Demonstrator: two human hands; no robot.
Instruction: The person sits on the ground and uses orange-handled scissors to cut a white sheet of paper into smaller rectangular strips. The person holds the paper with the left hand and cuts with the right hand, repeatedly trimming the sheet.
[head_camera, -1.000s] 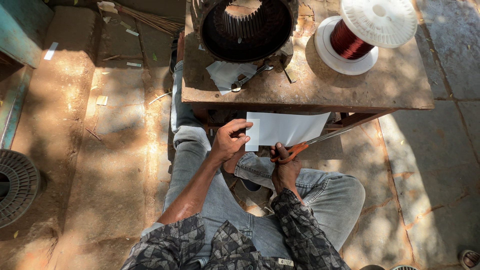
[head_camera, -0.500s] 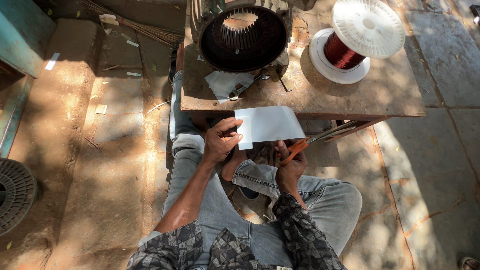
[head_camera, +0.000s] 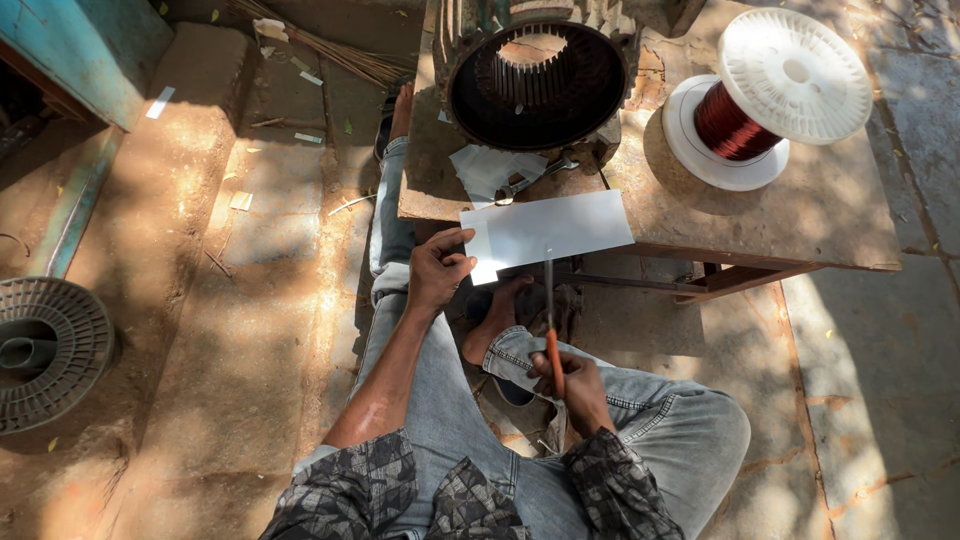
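A white paper sheet (head_camera: 545, 230) is held by its near-left corner in the pinched fingers of the left hand (head_camera: 438, 270), just off the wooden table (head_camera: 760, 215) edge. Orange-handled scissors (head_camera: 551, 330) are gripped tight by the right hand (head_camera: 572, 385), their tips touching the sheet's near edge. Open ground is seen left of the table.

Far on desk (head_camera: 800, 220): motor stator (head_camera: 537, 85), wire spool (head_camera: 765, 95) at right w/ copper wire. Empty grey reel (head_camera: 45, 350) on ground, left.

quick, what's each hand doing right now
Left hand: closed, pinching the left edge of the flat white rectangular sheet.
Right hand: closed around the orange-handled scissors, blades pointing up at the sheet's lower edge.
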